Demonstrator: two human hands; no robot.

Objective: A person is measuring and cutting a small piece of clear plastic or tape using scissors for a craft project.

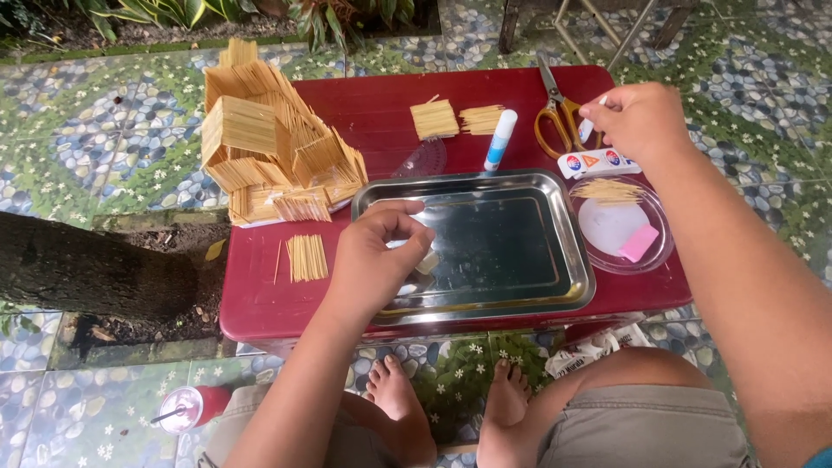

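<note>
Knees in grey shorts and two bare feet (451, 403) are seen at the bottom edge, on a patterned tile floor (763, 113); a red cup with a straw (186, 407) stands on the tiles at lower left.

Left hand (377, 260): held over the near left corner of a steel tray (555, 217), grip closed on a small pale block (426, 262) pinched between thumb and fingers. The block is just above the tray's left part; whether it touches the tray cannot be told.

Right hand (641, 117): raised over the far right of the red bench (373, 104), grip closed around a small white object (588, 128), only its end showing; its kind cannot be told.

Bench contents, catalogued:
- Model house of thin wooden sticks (269, 143), at far left, partly overhanging the bench edge.
- Loose bundle of sticks (306, 257), left of the tray.
- Two flat stick panels (455, 119), beyond the tray.
- Clear protractor (422, 159), between model and tray.
- White glue stick with blue base (501, 139), beside the panels.
- Yellow-handled scissors (555, 108), near the right hand.
- Small white tube (598, 162), just below the right hand.
- Clear round dish (660, 247), right of the tray, holding sticks, a pale disc and a pink piece (639, 243).

A tree trunk (87, 269) lies at left, plants along the top edge.
</note>
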